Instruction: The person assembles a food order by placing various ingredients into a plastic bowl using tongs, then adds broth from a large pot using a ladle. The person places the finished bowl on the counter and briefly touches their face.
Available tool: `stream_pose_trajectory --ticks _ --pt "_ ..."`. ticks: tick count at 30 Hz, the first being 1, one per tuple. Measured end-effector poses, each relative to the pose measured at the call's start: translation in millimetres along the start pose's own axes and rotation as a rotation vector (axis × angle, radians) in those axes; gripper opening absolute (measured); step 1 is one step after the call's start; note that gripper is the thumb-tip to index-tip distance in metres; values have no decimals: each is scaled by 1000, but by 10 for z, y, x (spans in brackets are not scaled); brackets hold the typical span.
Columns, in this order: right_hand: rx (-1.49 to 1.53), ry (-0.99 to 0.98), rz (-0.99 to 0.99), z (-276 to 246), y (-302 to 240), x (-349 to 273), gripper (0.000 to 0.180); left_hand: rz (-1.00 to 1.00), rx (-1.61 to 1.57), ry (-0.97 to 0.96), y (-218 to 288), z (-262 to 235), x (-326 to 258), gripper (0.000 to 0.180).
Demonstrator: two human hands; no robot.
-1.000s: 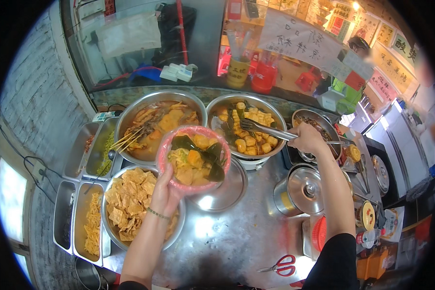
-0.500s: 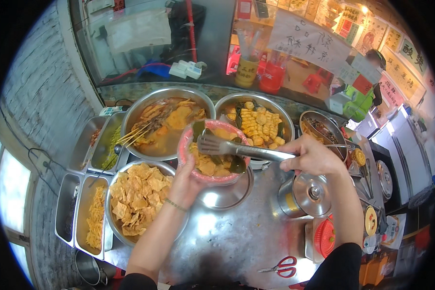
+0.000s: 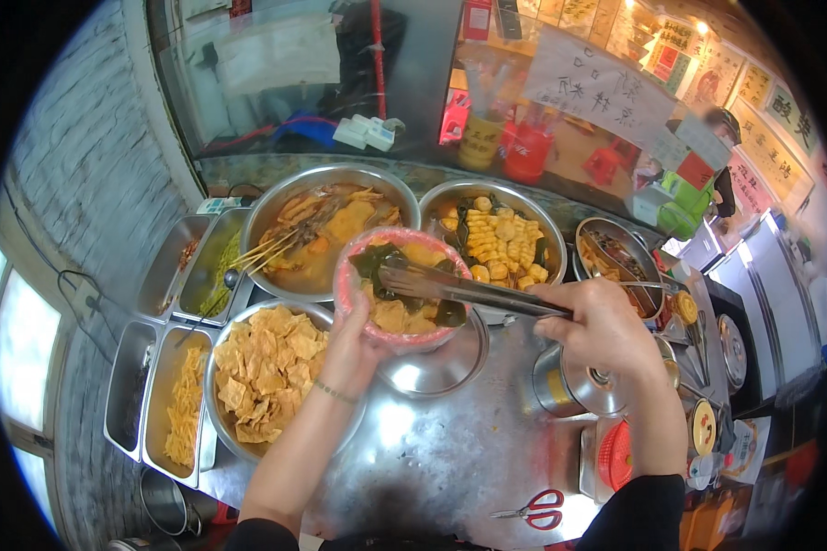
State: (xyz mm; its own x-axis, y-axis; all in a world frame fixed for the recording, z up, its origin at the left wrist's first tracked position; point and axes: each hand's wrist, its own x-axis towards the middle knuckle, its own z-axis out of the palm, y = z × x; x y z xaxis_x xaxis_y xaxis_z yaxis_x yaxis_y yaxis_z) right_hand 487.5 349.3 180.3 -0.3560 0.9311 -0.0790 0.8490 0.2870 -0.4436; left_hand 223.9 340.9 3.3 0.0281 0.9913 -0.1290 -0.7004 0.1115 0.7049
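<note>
My left hand (image 3: 351,335) is wrapped round the lower left side of a pink bowl (image 3: 402,341) lined with a clear plastic bag. In the bowl lie yellowish, flat tofu-like pieces (image 3: 390,319) and dark green sheets that look like kelp (image 3: 366,264). My right hand (image 3: 597,321) grips metal tongs (image 3: 501,292) that point left. Their tips are down among the food in the bowl, and I cannot see whether they pinch a piece. Under the bowl a round steel lid (image 3: 441,372) lies on the metal counter (image 3: 450,441).
Behind the bowl stand a steel basin of broth with skewers (image 3: 271,207) and a basin of yellow pieces (image 3: 533,202). A basin of fried sheets (image 3: 271,376) and steel trays (image 3: 147,450) are at left. A lidded pot (image 3: 551,386) and red-handled scissors (image 3: 542,510) are at right.
The tongs' tips have gone lower into the bowl, and the kelp that stood up at its left rim now lies inside. My right hand has dropped slightly and shifted right. The view has shifted slightly.
</note>
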Motion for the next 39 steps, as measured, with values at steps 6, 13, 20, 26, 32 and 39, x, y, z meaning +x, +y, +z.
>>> stream_pose_trajectory --ticks 6,13,20,26,32,39 --pt "-254 166 180 79 610 337 29 51 -60 18 74 -162 -182 59" --pt "-429 136 366 811 1000 874 25 -11 -167 6 192 -272 -458 56" --pt "-358 168 287 856 937 742 27 41 -151 53 328 -425 -874 59" --pt "-32 220 286 753 522 356 52 88 -196 146 514 -760 -1404 62" --pt "87 -24 -32 1333 -465 -236 59 189 -190 149 903 -1105 -2063 61" --pt "3 -146 -8 2507 -1258 -193 70 205 -145 99 1399 -1500 -2458 62"
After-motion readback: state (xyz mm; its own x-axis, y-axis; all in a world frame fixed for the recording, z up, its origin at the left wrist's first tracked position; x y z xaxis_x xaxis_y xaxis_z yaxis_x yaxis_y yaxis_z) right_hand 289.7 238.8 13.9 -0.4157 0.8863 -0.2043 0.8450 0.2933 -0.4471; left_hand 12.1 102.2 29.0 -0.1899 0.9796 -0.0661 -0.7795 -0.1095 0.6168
